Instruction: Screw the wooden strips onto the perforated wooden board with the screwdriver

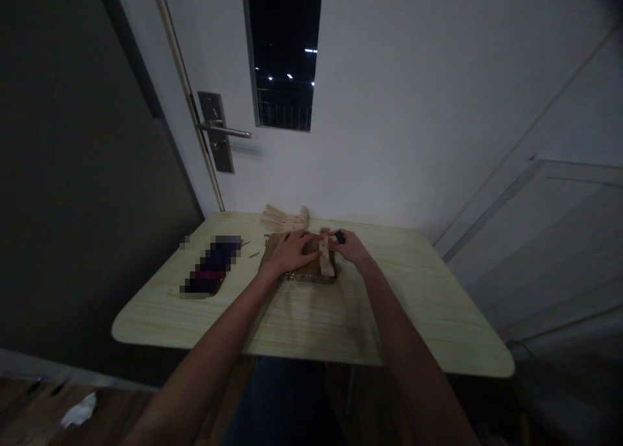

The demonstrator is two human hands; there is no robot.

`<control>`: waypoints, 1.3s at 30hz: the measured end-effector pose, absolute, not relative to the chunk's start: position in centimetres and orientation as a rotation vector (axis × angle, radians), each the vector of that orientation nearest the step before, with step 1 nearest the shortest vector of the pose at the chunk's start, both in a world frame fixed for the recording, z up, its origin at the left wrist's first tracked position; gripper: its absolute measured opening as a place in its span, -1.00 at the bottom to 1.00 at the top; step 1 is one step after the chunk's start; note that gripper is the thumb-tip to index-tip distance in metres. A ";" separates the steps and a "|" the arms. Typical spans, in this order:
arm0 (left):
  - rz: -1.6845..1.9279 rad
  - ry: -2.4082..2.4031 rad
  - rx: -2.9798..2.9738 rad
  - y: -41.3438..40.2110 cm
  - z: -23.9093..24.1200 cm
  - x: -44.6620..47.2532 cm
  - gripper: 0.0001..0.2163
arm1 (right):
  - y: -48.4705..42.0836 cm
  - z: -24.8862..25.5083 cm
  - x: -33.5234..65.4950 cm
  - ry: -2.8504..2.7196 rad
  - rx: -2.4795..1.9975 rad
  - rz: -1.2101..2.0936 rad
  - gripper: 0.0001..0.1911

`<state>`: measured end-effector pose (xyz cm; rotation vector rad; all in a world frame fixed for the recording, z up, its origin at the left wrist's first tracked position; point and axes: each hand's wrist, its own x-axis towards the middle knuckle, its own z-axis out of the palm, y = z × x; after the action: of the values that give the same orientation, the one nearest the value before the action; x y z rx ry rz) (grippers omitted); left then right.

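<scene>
A pale, narrow wooden piece [325,261] with a flared near end lies across the right side of a flat brown block [277,245] with a shiny edge. My left hand [292,250] rests over the block, thumb and fingers curved against the piece's left edge. From the other side my right hand [353,246] meets the piece with its fingertips. Between its thumb and forefinger sits a small black object [340,237], whose kind I cannot make out. Loose screws or nails [254,255] lie left of the block.
Several similar wooden pieces [285,220] lie together behind the block. A blurred-out phone-like object [211,267] lies on the left of the pale table [428,316]. Behind the table stands a white door with a metal handle [226,131]. White crumpled paper [80,410] lies on the floor.
</scene>
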<state>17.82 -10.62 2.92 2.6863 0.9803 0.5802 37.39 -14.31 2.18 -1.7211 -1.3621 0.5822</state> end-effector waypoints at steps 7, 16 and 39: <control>0.546 1.016 2.680 -10.8 3.2 17.8 -0.55 | -14.3 2.0 37.4 -1.342 -1.744 0.556 -0.72; 0.576 0.985 2.687 -10.7 2.9 17.8 -0.55 | -14.2 1.9 37.5 -1.342 -1.742 0.578 -0.73; 0.695 1.718 2.277 -8.8 3.7 10.7 -0.72 | -15.1 3.1 37.6 -1.272 -1.725 0.428 -0.78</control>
<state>10.66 -8.80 3.67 2.2767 1.7181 0.6950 37.65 -15.10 3.11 -1.7252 -1.2723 0.4280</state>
